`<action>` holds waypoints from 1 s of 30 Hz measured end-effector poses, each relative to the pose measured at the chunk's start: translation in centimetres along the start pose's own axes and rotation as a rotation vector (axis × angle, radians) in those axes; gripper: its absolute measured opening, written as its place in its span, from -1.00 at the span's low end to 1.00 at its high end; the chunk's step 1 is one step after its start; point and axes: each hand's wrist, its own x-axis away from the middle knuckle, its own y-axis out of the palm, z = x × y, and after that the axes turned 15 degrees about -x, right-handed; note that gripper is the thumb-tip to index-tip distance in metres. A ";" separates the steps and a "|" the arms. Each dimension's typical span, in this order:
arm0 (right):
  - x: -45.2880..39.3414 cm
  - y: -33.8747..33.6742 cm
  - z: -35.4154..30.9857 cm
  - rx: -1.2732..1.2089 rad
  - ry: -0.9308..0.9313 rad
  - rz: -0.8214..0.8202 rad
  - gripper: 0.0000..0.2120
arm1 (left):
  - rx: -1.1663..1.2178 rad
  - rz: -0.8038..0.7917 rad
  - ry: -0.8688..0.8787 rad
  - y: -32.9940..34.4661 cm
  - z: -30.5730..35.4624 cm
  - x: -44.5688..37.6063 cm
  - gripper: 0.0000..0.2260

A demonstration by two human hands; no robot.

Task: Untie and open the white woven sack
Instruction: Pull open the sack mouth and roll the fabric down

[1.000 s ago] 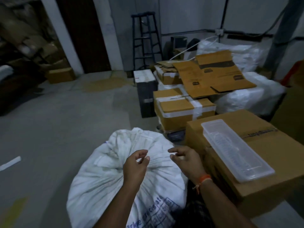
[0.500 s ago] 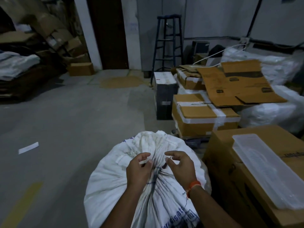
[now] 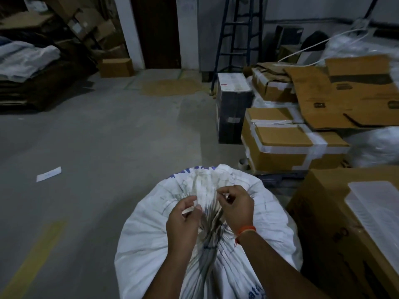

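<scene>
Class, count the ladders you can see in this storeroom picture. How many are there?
1. A single dark blue stepladder stands against the back wall, right of the dark doorway. Its top is cut off by the frame; box stacks could hide others.

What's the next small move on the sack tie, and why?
Probably pull the pale strip end pinched in the left hand outward, while the right hand steadies the gathers. The white woven sack is still bunched shut at its neck, both hands are at the gathered part, and no opening shows yet.
</scene>
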 end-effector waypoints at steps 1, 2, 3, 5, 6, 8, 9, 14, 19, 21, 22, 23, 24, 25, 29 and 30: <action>0.3 -0.2 0.0 0.002 -0.032 0.002 -0.77 | 0.027 0.023 -0.002 -0.4 0.1 -0.2 -0.81; 0.8 -0.4 0.0 -0.001 -0.056 0.004 -0.75 | 0.064 0.039 -0.010 -0.8 0.3 -0.3 -0.81; 1.5 -0.7 0.0 -0.005 -0.075 0.007 -0.73 | 0.098 0.044 -0.024 -1.2 0.6 -0.4 -0.82; 3.1 -1.3 -0.1 -0.002 -0.094 0.009 -0.71 | 0.142 0.040 -0.051 -2.0 1.5 -0.6 -0.82; 4.0 -1.6 -0.2 0.009 -0.099 0.007 -0.71 | 0.148 0.030 -0.067 -2.4 2.0 -0.9 -0.82; 5.6 -2.0 -0.5 0.019 -0.135 -0.002 -0.72 | 0.113 -0.028 -0.093 -3.0 3.1 -1.6 -0.79; 6.2 -2.2 -0.7 0.019 -0.162 -0.010 -0.73 | 0.070 -0.070 -0.096 -3.3 3.7 -2.1 -0.77; 8.3 -2.7 -1.9 0.064 -0.223 -0.044 -0.71 | -0.190 -0.271 -0.095 -3.6 7.3 -4.2 -0.60; 9.0 -3.4 -1.9 0.086 -0.205 -0.057 -0.69 | -0.186 -0.415 -0.129 -2.9 9.7 -4.6 -0.91; 9.2 -3.7 -1.7 0.074 -0.196 -0.057 -0.69 | -0.235 -0.440 -0.115 -2.6 10.2 -4.7 -0.85; 9.3 -3.8 -1.7 0.075 -0.194 -0.056 -0.68 | -0.272 -0.451 -0.105 -2.5 10.2 -4.7 -0.82; 9.3 -3.9 -1.6 0.079 -0.193 -0.049 -0.67 | -0.298 -0.458 -0.094 -2.5 10.3 -4.6 -0.82; 9.3 -4.0 -1.5 0.082 -0.193 -0.042 -0.66 | -0.307 -0.459 -0.086 -2.5 10.4 -4.5 -0.84; 9.3 -4.1 -1.3 0.086 -0.190 -0.037 -0.66 | -0.310 -0.452 -0.082 -2.6 10.4 -4.2 -0.87; 9.6 -4.6 -0.7 0.096 -0.174 -0.016 -0.65 | -0.270 -0.378 -0.075 -2.6 9.0 -3.7 -0.89; 9.8 -4.8 -0.7 0.088 -0.170 -0.016 -0.65 | -0.237 -0.371 -0.078 -2.5 8.4 -3.4 -0.86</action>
